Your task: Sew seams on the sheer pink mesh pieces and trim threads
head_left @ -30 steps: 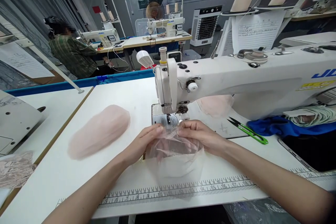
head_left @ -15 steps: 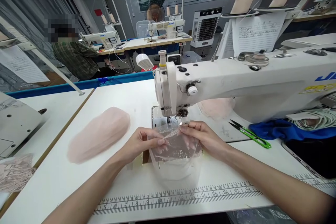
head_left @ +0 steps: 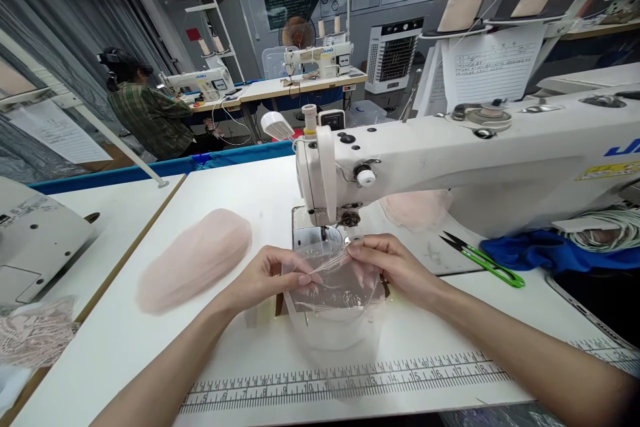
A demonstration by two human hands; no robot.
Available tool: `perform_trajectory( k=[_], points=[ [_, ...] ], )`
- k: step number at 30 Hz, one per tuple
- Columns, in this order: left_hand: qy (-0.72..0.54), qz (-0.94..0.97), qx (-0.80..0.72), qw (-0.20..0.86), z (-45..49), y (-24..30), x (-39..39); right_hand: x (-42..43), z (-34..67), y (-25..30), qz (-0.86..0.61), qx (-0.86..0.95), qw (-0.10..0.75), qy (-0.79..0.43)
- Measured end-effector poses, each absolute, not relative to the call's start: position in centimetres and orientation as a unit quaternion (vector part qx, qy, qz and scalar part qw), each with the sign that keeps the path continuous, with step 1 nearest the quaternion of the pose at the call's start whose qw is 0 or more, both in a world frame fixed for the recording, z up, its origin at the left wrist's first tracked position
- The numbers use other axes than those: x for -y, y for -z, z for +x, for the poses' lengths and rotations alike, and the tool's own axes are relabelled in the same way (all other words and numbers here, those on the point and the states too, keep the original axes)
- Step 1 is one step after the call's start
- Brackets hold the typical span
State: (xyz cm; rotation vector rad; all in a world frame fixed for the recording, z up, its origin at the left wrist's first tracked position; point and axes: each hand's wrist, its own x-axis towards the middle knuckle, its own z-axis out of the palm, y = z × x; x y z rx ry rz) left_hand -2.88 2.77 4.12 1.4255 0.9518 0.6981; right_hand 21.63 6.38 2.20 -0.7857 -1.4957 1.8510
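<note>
A piece of sheer, see-through fabric (head_left: 330, 327) hangs between my two hands, just in front of the sewing machine (head_left: 340, 173). My left hand (head_left: 277, 273) pinches its gathered upper edge between thumb and fingers. On the other side, my right hand (head_left: 387, 260) grips the same edge close to the needle area, with some fingers showing through the cloth. The gathered strip runs taut and slightly slanted, higher at the right. Behind the fabric lies the metal needle plate (head_left: 310, 237), partly covered.
A pale pink sheer fabric pile (head_left: 195, 260) lies at left, another piece (head_left: 417, 207) behind the needle. Green thread snips (head_left: 483, 260) and blue cloth (head_left: 520, 240) are at right. A ruler strip (head_left: 350, 383) lines the front edge. A person (head_left: 150, 110) sits at a far machine.
Both hands keep their hold on the fabric, and the gathered edge between them looks a little more spread. The whole view has shifted slightly.
</note>
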Motion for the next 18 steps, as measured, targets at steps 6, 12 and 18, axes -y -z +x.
perform_trajectory(
  k=[6, 12, 18],
  points=[
    [-0.293, 0.622, -0.417, 0.595, -2.93, -4.07, -2.74, -6.41, 21.57, -2.18, -0.307, 0.566, 0.319, -0.696],
    [-0.297, 0.625, -0.421, 0.587, -2.64, -4.01, -2.75, -6.47, 21.49, -2.04, -0.311, 0.564, 0.319, -0.695],
    [-0.297, 0.618, -0.432, 0.586, -2.56, -3.97, -2.69, -6.52, 21.47, -1.99, -0.305, 0.562, 0.324, -0.697]
  ],
)
